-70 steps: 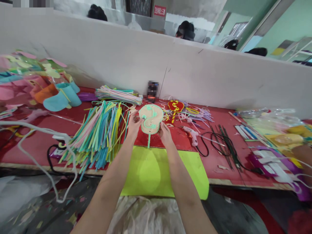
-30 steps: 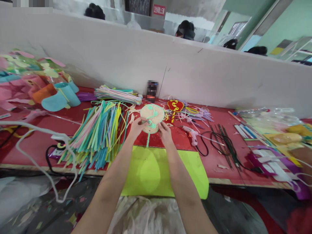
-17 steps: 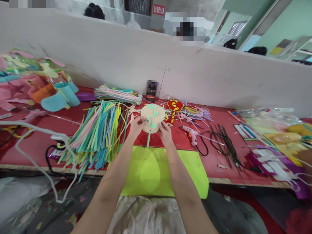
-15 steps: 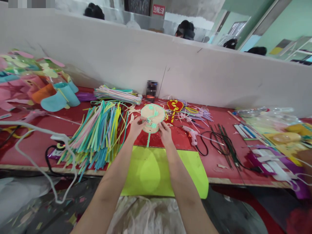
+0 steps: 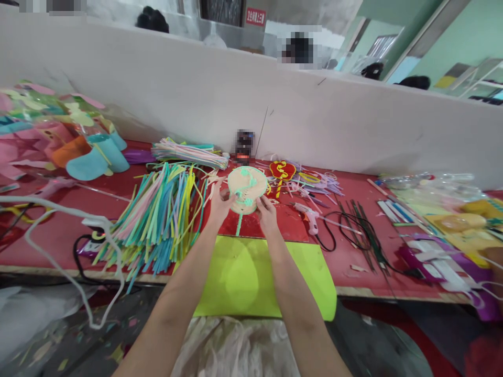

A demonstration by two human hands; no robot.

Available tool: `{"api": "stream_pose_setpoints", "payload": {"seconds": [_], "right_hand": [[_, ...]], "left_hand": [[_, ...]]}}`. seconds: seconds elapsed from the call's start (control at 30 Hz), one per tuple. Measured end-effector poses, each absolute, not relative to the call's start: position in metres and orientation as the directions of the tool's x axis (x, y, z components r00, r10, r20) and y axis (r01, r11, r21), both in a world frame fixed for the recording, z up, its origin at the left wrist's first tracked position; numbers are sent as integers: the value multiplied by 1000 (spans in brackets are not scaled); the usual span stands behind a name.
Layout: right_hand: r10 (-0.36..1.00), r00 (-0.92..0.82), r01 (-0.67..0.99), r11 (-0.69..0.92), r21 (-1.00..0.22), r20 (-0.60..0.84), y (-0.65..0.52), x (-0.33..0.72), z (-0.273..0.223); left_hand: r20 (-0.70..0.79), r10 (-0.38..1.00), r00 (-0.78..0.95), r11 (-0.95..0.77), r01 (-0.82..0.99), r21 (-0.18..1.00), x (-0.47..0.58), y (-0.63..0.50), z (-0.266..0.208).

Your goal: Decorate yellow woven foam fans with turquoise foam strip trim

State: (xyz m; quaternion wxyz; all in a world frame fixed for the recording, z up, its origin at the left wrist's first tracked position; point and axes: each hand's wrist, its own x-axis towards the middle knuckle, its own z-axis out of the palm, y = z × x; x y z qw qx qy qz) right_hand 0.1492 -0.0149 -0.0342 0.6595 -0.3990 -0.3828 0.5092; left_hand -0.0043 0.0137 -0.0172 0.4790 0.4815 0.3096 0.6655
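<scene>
Red worktop point(image 5: 346, 183), cluttered. Lime sheet point(image 5: 241, 277) at its near edge, middle, overhanging. Strip pile point(image 5: 165, 225) covers the stretch left of centre, right by my left forearm; a sideways elbow could drag strips loose.

Cream round piece point(image 5: 251, 183) sits mid-worktop, just beyond the sheet, between my hands; can't tell if it's lifted or resting. Left hand point(image 5: 220, 203): narrow grip, pinching its left rim, thumb on the face. Right hand point(image 5: 267, 212): narrow grip too, fingertips at the lower right rim. Uneven pressure from the two could bend the rim, I'd say.

Glue gun point(image 5: 312, 217), right of centre, nozzle towards my right hand. Can't tell if hot; a careless swing might mean a burn or a knock.

Red-and-yellow piece point(image 5: 283, 170) near the far edge. Mint stem point(image 5: 238, 225) points towards the near edge; could snag on the sheet. Mint trim point(image 5: 249, 201) smallest: pressing thumb might shift it if poorly stuck.
</scene>
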Motion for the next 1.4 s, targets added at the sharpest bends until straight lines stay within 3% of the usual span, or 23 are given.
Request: {"api": "stream_pose_setpoints", "payload": {"seconds": [0.37,0.57,0.77,0.97,1.13,1.4], "right_hand": [[983,180,-403,102,-909,30,-12,151,-37],[997,69,-472,6,-882,-30,-11,152,-36],[993,-67,-414,-121,-902,-102,-14,150,-37],[978,-206,-243,-62,-968,-11,-23,146,-31],[982,-187,-253,-75,-965,-27,-24,147,-30],[990,-133,-286,-74,-955,-37,-19,150,-36]], "left_hand": [[236,965,-117,-263,-396,880,-2,17,-26],[212,954,-212,-285,-422,860,-3,17,-30],[230,947,-223,-307,-426,851,-7,23,-25],[225,957,-184,-286,-454,844,2,28,-15],[209,973,-103,-232,-501,834,8,30,-8],[168,979,-119,-206,-536,819,9,38,-12]]}}
